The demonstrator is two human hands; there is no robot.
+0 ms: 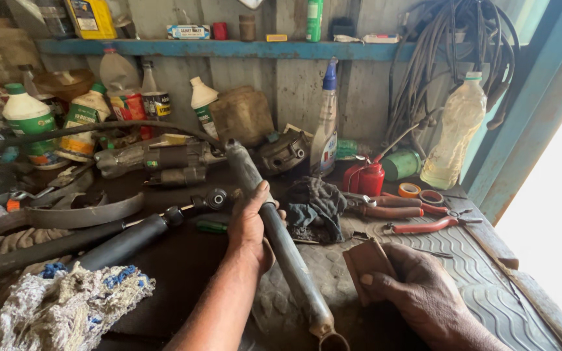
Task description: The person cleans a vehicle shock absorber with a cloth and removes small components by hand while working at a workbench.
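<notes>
one grey tube [281, 244] held, one brown sandpaper piece [367, 265].

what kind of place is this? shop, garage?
Likely a small vehicle repair workshop. The left hand holds a grey shock-absorber tube over a grimy workbench; red-handled pliers lie beside a red oil can, and oil bottles line the wall. The right hand rests on a brown sanding pad.

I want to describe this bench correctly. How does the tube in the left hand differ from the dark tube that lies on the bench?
The grey tube is held by the left hand and slants toward the camera; the dark tube lies untouched on the bench. The grey tube looks dull and worn, the dark tube black. Both are long and round.
</notes>
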